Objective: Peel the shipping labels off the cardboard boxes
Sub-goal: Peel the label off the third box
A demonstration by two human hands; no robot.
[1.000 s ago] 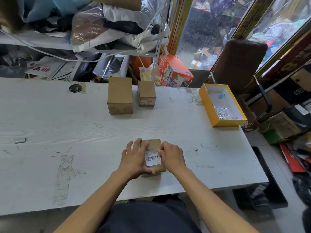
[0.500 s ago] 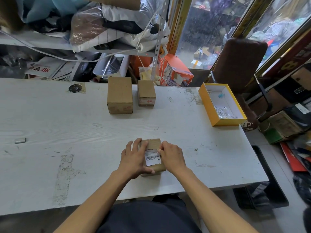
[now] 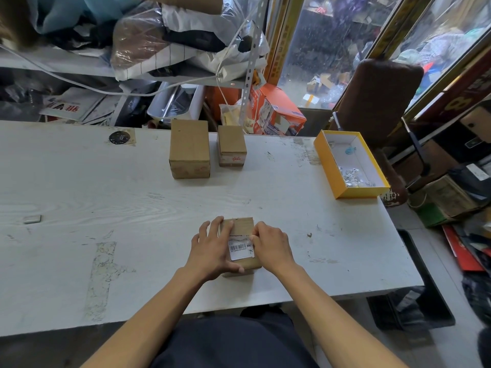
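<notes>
A worn white table (image 3: 79,187) fills most of the view. At its right side an open yellow tray (image 3: 322,152) is set, holding scraps that may be peeled bits, though they are too small to tell. Two plain boxes, a larger one (image 3: 189,150) and a smaller one (image 3: 230,148), are stood side by side at the far edge, well apart from the work, probably parked there so the near space is kept free.

A third box (image 3: 240,225) is kept at the near edge, between the two hands, within easy reach. On its top a white barcode label (image 3: 240,249) is stuck; its far edge looks ragged, which suggests peeling has been started, but the label is mostly attached.

The left hand (image 3: 212,251) is laid over the box's left side with fingers spread and the thumb along the near face, seemingly to pin it against the pull. The right hand (image 3: 271,248) is curled at the label's right edge; its fingertips appear to be pinching or picking at that edge, though the contact itself is hidden.
</notes>
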